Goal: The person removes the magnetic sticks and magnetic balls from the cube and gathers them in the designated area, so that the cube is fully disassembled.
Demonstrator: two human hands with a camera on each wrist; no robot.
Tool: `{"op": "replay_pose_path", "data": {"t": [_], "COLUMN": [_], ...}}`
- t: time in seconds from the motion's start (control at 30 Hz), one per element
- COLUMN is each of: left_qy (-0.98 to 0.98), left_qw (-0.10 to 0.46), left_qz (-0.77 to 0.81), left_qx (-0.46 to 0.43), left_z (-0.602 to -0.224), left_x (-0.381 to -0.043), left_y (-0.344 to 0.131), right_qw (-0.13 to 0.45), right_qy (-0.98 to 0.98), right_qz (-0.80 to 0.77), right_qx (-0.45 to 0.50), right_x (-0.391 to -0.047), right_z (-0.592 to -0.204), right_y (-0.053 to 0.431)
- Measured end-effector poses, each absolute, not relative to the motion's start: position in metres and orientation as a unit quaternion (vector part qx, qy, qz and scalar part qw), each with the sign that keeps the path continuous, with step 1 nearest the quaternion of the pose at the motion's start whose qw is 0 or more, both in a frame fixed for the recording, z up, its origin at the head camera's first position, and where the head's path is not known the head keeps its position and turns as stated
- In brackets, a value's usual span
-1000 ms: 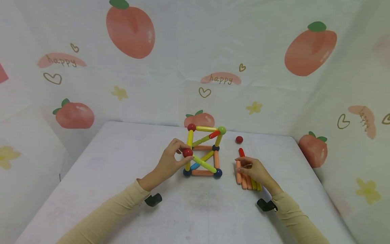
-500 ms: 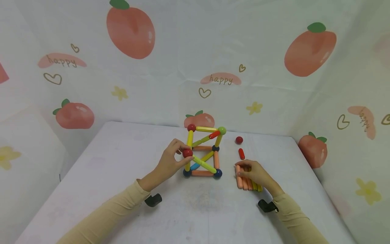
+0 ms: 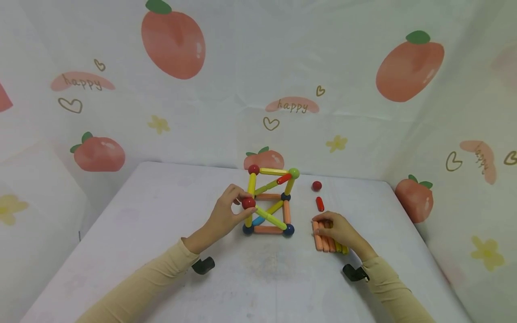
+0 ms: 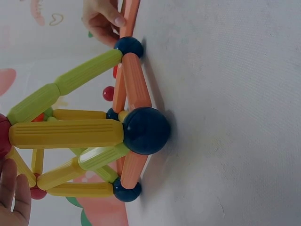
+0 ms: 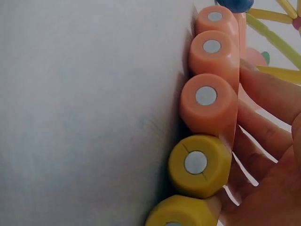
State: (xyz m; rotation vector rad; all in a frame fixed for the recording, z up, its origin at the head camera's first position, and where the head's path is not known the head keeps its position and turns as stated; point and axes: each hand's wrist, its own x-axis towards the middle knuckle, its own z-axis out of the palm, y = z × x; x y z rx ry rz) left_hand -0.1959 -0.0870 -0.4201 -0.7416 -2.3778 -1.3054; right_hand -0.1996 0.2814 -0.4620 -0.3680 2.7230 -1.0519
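In the head view, my left hand [image 3: 223,216] pinches a red ball [image 3: 248,203] at the near upper corner of a frame of magnetic sticks and balls. A lime stick [image 3: 271,218] slants from that ball down to a dark blue ball [image 3: 288,229]. Vertical yellow sticks [image 4: 70,133] join upper and lower balls. My right hand [image 3: 339,229] is over a row of loose sticks, its thumb and fingers around the leftmost orange stick [image 3: 318,241]. In the right wrist view, three orange stick ends and yellow sticks [image 5: 200,165] lie side by side.
Behind the row lie a short red stick [image 3: 320,204] and a loose red ball [image 3: 317,185]. A green ball [image 3: 294,173] tops the frame's far right corner. The white table [image 3: 181,287] backs onto a printed cloth [image 3: 226,63].
My right hand has drawn the leftmost orange stick nearer, level with the row, uncovering the short red stick. The left hand and the frame have stayed put.
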Motion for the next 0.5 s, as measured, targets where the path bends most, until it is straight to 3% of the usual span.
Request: {"op": "replay_pose_path", "data": {"t": [0.3,0.5], "left_qy": [-0.834,-0.833], "left_qw": [0.167,0.172], "left_qz": [-0.458,-0.458], "left_qx": [-0.259,-0.260], "left_z": [-0.421,-0.422], "left_x": [-0.195,-0.196], "left_y": [-0.087,-0.087], "right_qw": [0.073,0.065], "right_qy": [0.917,0.849], "right_qz": [-0.375,-0.523], "right_qx": [-0.112,-0.042], "right_x": [-0.205,-0.212], "right_z": [-0.445,-0.411], "right_y": [0.271,0.237]}}
